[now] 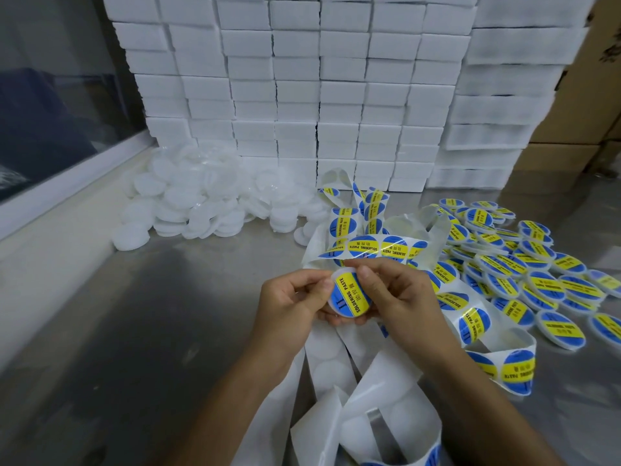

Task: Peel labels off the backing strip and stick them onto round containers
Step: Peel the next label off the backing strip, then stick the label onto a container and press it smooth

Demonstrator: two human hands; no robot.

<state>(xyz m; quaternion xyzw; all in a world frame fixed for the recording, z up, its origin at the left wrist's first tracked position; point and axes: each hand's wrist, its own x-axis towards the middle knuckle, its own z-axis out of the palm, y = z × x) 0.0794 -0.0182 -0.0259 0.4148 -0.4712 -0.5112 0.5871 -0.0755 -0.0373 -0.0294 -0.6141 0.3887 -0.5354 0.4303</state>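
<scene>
A wall of white boxes stands at the back of the steel table. Below the boxes to the left lies a heap of plain white containers; below them to the right, a spread of labelled containers. In front of the boxes the backing strip loops across the table. Nearer than the strip, the left hand and right hand both grip one round container, thumbs pressing its blue-and-yellow label.
</scene>
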